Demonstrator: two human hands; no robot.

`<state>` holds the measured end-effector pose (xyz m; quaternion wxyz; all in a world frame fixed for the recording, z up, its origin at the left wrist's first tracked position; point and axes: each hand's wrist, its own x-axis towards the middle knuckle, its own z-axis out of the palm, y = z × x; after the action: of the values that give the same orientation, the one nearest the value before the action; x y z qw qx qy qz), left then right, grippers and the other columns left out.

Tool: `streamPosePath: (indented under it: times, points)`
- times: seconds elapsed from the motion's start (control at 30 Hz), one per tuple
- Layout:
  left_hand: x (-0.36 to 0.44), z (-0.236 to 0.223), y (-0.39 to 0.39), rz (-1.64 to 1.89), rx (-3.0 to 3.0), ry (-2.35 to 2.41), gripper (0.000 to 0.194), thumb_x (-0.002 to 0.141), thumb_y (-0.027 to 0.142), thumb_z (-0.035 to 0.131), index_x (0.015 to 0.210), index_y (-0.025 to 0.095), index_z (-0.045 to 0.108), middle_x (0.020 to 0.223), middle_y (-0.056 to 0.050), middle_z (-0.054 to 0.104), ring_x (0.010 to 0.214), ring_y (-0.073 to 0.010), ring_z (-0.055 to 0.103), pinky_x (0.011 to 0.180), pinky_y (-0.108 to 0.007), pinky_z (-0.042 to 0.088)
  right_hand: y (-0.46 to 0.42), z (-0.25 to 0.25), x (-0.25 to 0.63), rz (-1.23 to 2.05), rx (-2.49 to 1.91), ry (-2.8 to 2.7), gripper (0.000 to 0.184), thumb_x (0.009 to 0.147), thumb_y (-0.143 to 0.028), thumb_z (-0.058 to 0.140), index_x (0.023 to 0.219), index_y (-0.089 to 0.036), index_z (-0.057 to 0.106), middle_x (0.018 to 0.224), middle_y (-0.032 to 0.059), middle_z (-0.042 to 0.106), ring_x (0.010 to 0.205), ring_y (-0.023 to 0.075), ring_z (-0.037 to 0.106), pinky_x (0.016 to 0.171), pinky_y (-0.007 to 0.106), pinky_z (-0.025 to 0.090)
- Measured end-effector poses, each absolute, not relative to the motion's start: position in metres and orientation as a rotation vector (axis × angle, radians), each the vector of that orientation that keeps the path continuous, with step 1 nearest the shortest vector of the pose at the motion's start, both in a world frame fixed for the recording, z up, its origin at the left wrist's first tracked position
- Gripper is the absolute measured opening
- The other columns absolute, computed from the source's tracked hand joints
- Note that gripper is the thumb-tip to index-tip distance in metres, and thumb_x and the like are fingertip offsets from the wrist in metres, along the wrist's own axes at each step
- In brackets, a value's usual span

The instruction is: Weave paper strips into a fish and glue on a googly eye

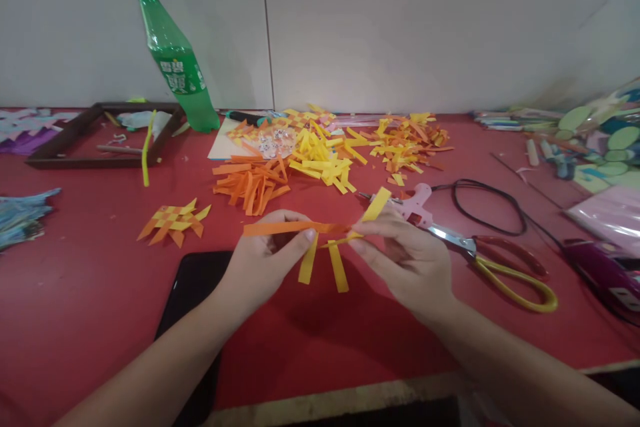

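Observation:
My left hand (273, 253) pinches an orange paper strip (270, 228) between thumb and fingers, its free end sticking out to the left. Yellow paper strips (338, 270) hang down between my hands and seem joined to the orange one. My right hand (407, 257) is closed on the other side of these strips, with a yellow end (377, 203) jutting up above its fingers. How the strips cross is partly hidden by my fingertips. A woven orange-and-yellow paper piece (176, 221) lies on the table to the left.
Piles of orange strips (253, 183) and yellow strips (325, 153) lie behind my hands. Scissors (510, 270) and a pink glue gun (417, 207) with a black cord lie right. A phone (195, 287) is under my left arm. A green bottle (177, 67) and brown frame (90, 163) stand back left.

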<state>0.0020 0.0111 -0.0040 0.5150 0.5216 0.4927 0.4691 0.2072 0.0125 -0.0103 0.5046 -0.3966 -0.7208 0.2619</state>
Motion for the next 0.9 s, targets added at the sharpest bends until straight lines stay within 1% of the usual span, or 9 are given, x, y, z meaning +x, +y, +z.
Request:
streamPosePath:
  times: [0.07,0.17,0.27,0.43,0.6,0.73,0.9]
  points:
    - [0.0031,-0.0027,0.0099,1.102,1.278,1.193,0.006,0.082,0.027,0.070,0.079,0.022,0.069,0.075,-0.001,0.065,0.068,-0.0151,0.059,0.061,-0.024,0.046,0.0122,-0.0113,0.2073,0.652,-0.913,-1.764,0.022,0.083,-0.013,0.069,0.098,-0.029,0.072,0.081,-0.0008,0.071,0.076,0.0158,0.064,0.071,0.033,0.054]
    - [0.0049,-0.0019,0.0089,1.052,1.316,1.205,0.007,0.082,0.026,0.069,0.077,0.022,0.067,0.073,0.000,0.064,0.067,-0.0153,0.059,0.061,-0.025,0.045,0.0127,-0.0101,0.2061,0.650,-0.871,-1.795,0.017,0.082,-0.014,0.069,0.092,-0.028,0.072,0.075,-0.0010,0.070,0.072,0.0162,0.061,0.068,0.034,0.052]
    - [0.0060,-0.0020,0.0088,0.967,1.372,1.151,0.007,0.083,0.024,0.065,0.077,0.021,0.066,0.075,-0.001,0.063,0.070,-0.0158,0.058,0.063,-0.026,0.045,0.0137,-0.0069,0.2041,0.649,-0.845,-1.817,0.015,0.082,-0.014,0.069,0.090,-0.027,0.072,0.071,-0.0010,0.068,0.070,0.0162,0.060,0.065,0.034,0.050]
    - [0.0055,0.0006,0.0088,0.879,1.334,1.090,0.016,0.085,0.031,0.064,0.074,0.020,0.061,0.069,0.002,0.056,0.061,-0.0131,0.052,0.056,-0.025,0.040,0.0149,-0.0053,0.2025,0.658,-0.840,-1.849,0.021,0.084,-0.012,0.065,0.095,-0.027,0.074,0.075,-0.0009,0.072,0.066,0.0143,0.059,0.068,0.035,0.049]
    - [0.0041,0.0017,0.0094,0.838,1.294,1.053,0.017,0.084,0.031,0.065,0.074,0.019,0.058,0.068,0.003,0.055,0.063,-0.0124,0.050,0.059,-0.026,0.039,0.0160,-0.0087,0.2025,0.692,-0.819,-1.804,0.020,0.083,-0.012,0.067,0.095,-0.026,0.074,0.074,0.0003,0.070,0.071,0.0153,0.059,0.064,0.031,0.049]
    - [0.0036,0.0004,0.0093,0.837,1.308,1.042,0.017,0.084,0.030,0.065,0.074,0.019,0.056,0.069,0.004,0.052,0.064,-0.0118,0.047,0.060,-0.026,0.037,0.0165,-0.0098,0.2018,0.731,-0.841,-1.784,0.020,0.083,-0.012,0.067,0.095,-0.026,0.075,0.074,0.0002,0.069,0.070,0.0142,0.060,0.063,0.029,0.050]
    - [0.0037,0.0007,0.0082,0.833,1.297,1.027,0.016,0.085,0.029,0.064,0.075,0.019,0.057,0.071,0.004,0.051,0.066,-0.0118,0.046,0.062,-0.027,0.037,0.0154,-0.0107,0.2014,0.806,-0.877,-1.724,0.018,0.083,-0.014,0.068,0.095,-0.025,0.075,0.079,0.0013,0.072,0.070,0.0135,0.065,0.062,0.027,0.054]
